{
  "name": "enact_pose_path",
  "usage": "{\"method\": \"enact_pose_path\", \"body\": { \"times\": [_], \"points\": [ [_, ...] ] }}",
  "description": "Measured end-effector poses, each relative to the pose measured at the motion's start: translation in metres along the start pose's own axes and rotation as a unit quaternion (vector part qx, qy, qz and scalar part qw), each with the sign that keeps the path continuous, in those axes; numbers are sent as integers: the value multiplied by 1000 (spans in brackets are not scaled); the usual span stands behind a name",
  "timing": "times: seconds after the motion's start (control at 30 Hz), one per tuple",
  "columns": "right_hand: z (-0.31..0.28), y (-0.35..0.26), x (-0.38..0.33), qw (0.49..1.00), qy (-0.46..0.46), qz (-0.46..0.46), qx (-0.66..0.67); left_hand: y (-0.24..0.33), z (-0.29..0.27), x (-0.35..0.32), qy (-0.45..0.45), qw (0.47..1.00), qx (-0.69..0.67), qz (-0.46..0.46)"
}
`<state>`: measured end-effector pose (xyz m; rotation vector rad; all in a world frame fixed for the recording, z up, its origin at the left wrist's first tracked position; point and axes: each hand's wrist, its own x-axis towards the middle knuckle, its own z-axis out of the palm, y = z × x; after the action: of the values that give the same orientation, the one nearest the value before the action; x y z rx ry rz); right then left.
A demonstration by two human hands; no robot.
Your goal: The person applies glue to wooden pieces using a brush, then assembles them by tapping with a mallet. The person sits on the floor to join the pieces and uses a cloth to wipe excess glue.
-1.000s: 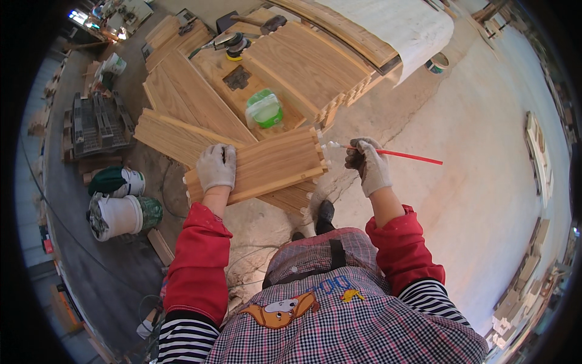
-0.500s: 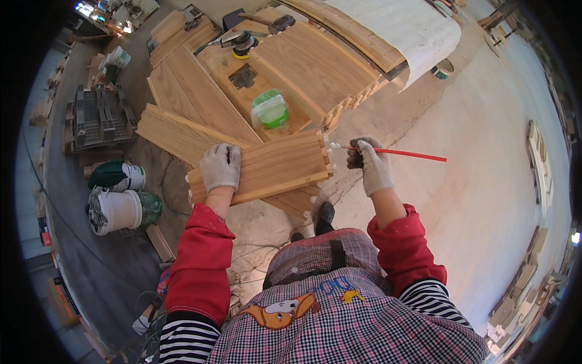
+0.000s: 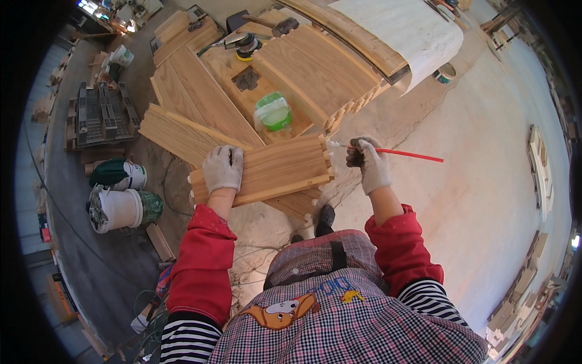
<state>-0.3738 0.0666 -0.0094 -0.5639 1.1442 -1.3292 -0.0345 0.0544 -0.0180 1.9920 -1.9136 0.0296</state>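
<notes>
Sitting beyond board (image 3: 282, 165): green tub (image 3: 277, 117), contents unclear

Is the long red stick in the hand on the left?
No, the right hand holds the red stick, while the left hand is on a wooden board.

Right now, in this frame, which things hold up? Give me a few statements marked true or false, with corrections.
1. The right hand holds a thin red-handled tool. True.
2. The left hand is on a wooden board. True.
3. Both hands are bare. False: both wear gloves.
4. The green tub stands on the floor. False: it sits on the wooden worktop.
5. The left sleeve is plain blue. False: it is red, with black-and-white stripes higher up.
</notes>
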Motion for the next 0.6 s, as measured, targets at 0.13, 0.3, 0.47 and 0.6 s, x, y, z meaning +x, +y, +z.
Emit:
{"method": "enact_pose_path", "body": {
  "times": [0.13, 0.3, 0.47, 0.6],
  "points": [
    [-1, 1, 2, 1000, -17, -21, -4, 3, -9, 2, -48, 997, -66, -6],
    [3, -13, -4, 1000, 18, -10, 23, 20, -36, -6, -116, 973, -39, 195],
    [-20, -18, -6, 999, 24, 0, 32, 39, -54, -15, -247, 930, 75, 260],
    [-31, -16, -11, 999, 32, 7, 41, 50, -62, -9, -259, 928, 54, 263]
  ]
}}
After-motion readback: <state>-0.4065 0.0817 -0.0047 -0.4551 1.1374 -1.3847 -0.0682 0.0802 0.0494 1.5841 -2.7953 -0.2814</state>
